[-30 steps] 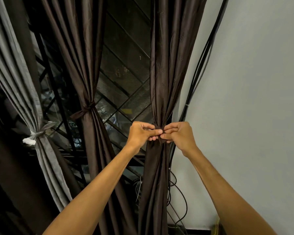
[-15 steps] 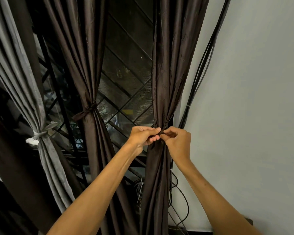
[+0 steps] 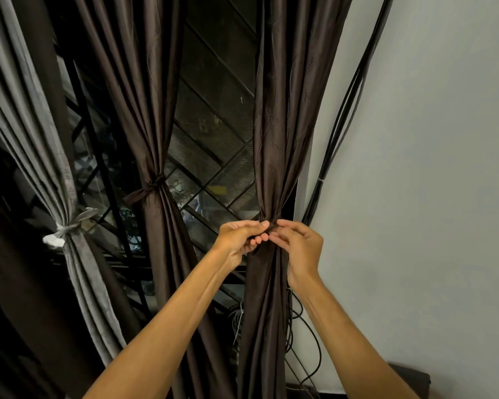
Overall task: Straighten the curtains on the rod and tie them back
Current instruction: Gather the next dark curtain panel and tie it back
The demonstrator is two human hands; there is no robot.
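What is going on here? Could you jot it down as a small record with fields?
Left hand: pinches the right brown curtain at its gathered waist
Right hand: pinches the same spot from the other side
Middle brown curtain: tied back with a brown band
Grey curtain: tied back with a pale band
Black cables: hang along the wall beside the right brown curtain

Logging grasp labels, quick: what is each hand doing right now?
Left hand: fingers curled, pinching the right brown curtain at its gathered waist.
Right hand: pinching the same curtain at the same spot.
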